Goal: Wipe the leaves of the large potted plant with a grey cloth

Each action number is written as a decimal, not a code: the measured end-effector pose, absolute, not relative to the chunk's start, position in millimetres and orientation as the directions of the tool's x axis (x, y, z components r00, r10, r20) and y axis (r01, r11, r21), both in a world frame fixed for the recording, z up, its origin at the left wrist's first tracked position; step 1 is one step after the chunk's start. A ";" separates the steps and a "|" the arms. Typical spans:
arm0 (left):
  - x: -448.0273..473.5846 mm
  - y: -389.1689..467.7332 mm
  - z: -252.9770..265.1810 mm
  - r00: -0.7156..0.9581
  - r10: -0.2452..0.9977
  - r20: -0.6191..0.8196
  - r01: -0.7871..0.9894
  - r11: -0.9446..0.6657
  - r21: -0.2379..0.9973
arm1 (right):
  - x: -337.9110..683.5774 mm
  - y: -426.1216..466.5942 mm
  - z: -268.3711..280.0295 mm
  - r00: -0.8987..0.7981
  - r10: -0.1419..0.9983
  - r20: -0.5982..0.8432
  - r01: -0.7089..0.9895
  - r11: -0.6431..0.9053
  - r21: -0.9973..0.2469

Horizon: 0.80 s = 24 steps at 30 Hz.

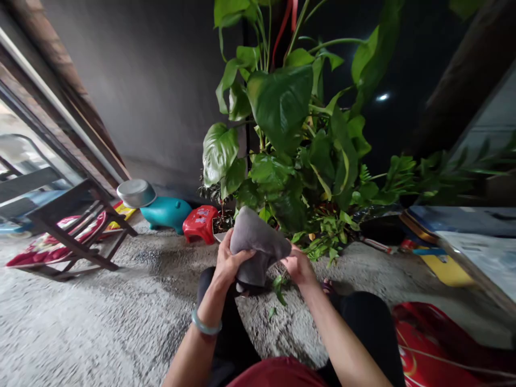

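A soft grey cloth (258, 242) hangs bunched between my two hands, in front of a large leafy potted plant (278, 118). My left hand (228, 260) is closed on the cloth's left side, its thumb lying across the front. At the right corner of the cloth, my right hand (299, 264) pinches the edge; some of its fingers are hidden. Broad green leaves rise just beyond the cloth, and a low leafy stem (278, 290) lies below it near the floor.
To the left stand a red plastic stool (200, 223), a teal animal-shaped seat (167, 212) with a metal basin (136, 192) on it, and a wooden chair (80, 226). A red bag (431, 338) lies at the right. A yellow object (449, 270) sits by the right-hand ledge.
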<state>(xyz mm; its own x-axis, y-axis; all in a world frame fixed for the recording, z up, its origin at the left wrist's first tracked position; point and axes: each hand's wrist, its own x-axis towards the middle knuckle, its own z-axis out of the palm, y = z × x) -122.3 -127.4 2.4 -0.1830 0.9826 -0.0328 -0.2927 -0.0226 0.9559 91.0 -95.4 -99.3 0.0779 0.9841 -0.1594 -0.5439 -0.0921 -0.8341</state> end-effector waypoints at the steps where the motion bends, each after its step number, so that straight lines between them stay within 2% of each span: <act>1: -125.6 -128.9 18.8 -0.175 0.984 0.028 -0.273 -0.075 0.959 | 95.2 -85.3 -99.6 0.088 0.980 -0.177 -0.587 -0.093 -0.805; 5: -128.8 -122.3 78.0 -0.152 0.973 0.174 -0.263 -0.209 0.942 | 112.2 -53.3 -87.3 0.125 0.963 -0.238 -0.714 -0.079 -0.696; 8: -106.4 -97.9 104.3 -0.129 0.957 0.259 -0.240 -0.283 0.929 | 114.2 -45.3 -80.0 0.144 0.961 -0.238 -0.741 -0.055 -0.669; 11: -70.4 -67.0 104.8 -0.145 0.929 0.340 -0.172 -0.362 0.916 | 106.5 -54.1 -82.8 0.141 0.967 -0.213 -0.736 -0.042 -0.676; 13: -52.3 -52.6 92.9 -0.139 0.916 0.376 -0.056 -0.386 0.921 | 100.5 -65.5 -87.0 0.118 0.974 -0.193 -0.726 -0.048 -0.686; 15: -45.7 -49.0 80.0 0.004 0.932 0.364 0.107 -0.362 0.926 | 96.7 -76.3 -89.5 0.095 0.980 -0.177 -0.714 -0.056 -0.698; 17: -50.2 -55.4 76.6 0.238 0.930 0.280 0.251 -0.337 0.907 | 95.5 -82.5 -88.8 0.089 0.982 -0.164 -0.709 -0.053 -0.703; 19: -59.9 -66.0 88.0 0.373 0.898 0.235 0.305 -0.357 0.883 | 96.2 -83.4 -85.4 0.098 0.984 -0.151 -0.708 -0.038 -0.705; 21: -67.7 -71.9 110.5 0.327 0.891 0.316 0.273 -0.409 0.871 | 97.5 -80.9 -81.2 0.111 0.983 -0.148 -0.706 -0.027 -0.708; 24: -67.2 -60.2 138.5 0.078 0.859 0.506 0.189 -0.511 0.838 | 98.8 -76.6 -76.8 0.119 0.980 -0.159 -0.700 -0.030 -0.714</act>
<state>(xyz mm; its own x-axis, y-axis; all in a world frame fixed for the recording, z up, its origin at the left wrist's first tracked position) -67.2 -60.2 138.5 0.0776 0.8590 0.5061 0.1895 -0.5110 0.8384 98.8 -76.6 -76.8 0.1194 0.9801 -0.1588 -0.6998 -0.0304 -0.7137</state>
